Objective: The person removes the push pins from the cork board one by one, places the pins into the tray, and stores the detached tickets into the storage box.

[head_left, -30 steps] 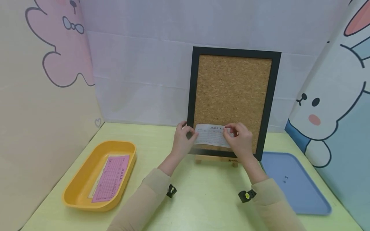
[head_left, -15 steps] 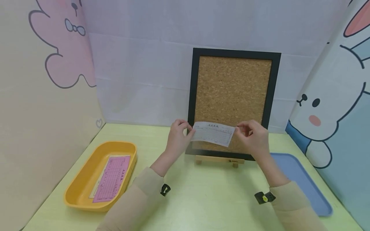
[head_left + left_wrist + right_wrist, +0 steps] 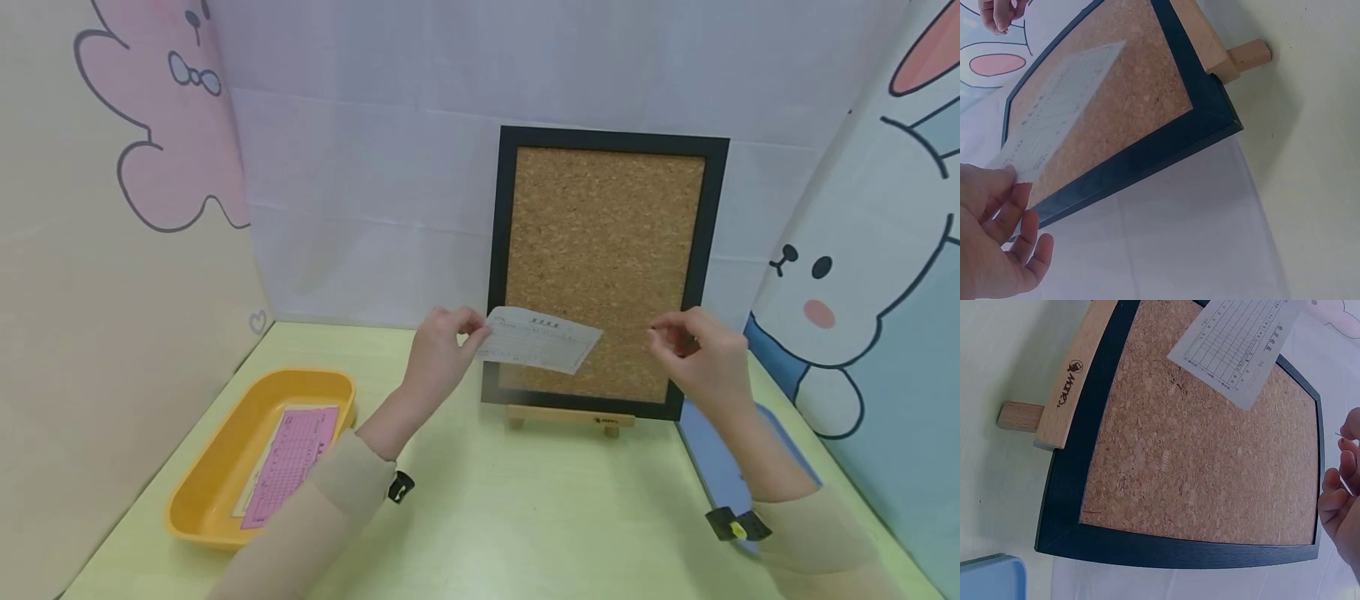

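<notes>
A white printed paper slip (image 3: 540,342) is pinched at its left end between the thumb and fingers of my left hand (image 3: 442,350). It overlaps the lower part of the black-framed cork board (image 3: 600,242), its right end free and slightly drooping. My right hand (image 3: 708,358) is apart from the slip, in front of the board's right side, thumb and fingertips together. In the right wrist view a small pin (image 3: 1337,434) sticks out from those fingertips as a thin point; its head is hidden by the fingers.
The board stands on a small wooden easel (image 3: 570,414). At left, a yellow tray (image 3: 187,500) holds a pink printed slip (image 3: 292,458) over a pale one. A blue tray (image 3: 708,458) lies at right, partly behind my right forearm. White cloth hangs behind the board.
My right hand has come off the slip and moved right, away from it. My left hand has shifted left with the slip, whose right end now hangs free.
</notes>
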### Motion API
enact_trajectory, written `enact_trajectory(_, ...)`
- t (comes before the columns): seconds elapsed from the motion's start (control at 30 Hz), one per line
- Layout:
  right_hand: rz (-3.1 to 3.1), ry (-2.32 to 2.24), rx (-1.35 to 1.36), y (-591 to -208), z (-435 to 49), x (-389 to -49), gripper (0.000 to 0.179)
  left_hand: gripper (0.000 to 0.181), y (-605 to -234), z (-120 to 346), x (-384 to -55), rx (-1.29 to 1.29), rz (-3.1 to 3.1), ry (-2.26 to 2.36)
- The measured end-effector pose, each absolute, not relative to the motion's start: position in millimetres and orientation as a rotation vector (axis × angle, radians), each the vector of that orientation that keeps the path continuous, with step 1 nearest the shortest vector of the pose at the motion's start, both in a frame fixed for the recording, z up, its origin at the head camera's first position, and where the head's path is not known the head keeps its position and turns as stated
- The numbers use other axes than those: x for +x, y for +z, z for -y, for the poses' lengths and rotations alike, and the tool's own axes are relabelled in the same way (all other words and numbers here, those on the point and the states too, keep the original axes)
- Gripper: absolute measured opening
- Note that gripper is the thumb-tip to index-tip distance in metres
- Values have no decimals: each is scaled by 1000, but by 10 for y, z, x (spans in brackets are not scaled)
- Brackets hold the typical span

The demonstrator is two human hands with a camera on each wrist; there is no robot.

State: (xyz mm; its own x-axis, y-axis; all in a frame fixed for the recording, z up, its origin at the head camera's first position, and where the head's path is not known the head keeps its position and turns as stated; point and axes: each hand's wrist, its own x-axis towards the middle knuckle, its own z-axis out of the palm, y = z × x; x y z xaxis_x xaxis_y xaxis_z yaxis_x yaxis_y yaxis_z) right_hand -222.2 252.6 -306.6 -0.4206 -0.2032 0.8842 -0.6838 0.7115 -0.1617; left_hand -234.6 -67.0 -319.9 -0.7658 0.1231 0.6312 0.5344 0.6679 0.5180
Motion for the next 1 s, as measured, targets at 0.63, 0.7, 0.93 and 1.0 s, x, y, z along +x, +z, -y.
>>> enact_trajectory(0.63,1988,558,661,-2869,-2956,-2002,12,9,-2542,1261,-2085,-524,2420,-749)
enact_trajectory(0.7,2002,555,660,-2861,-3008,-1985,11,8,-2494,1348,-2075,-528,2431,-727)
enact_trajectory(0.93,2102,499,632,-2846,-3202,-1918,15,7,-2387,1646,-2081,-551,2477,-639)
enact_trajectory(1.0,2117,499,634,-2854,-3259,-1911,14,7,-2363,1721,-2075,-559,2507,-620)
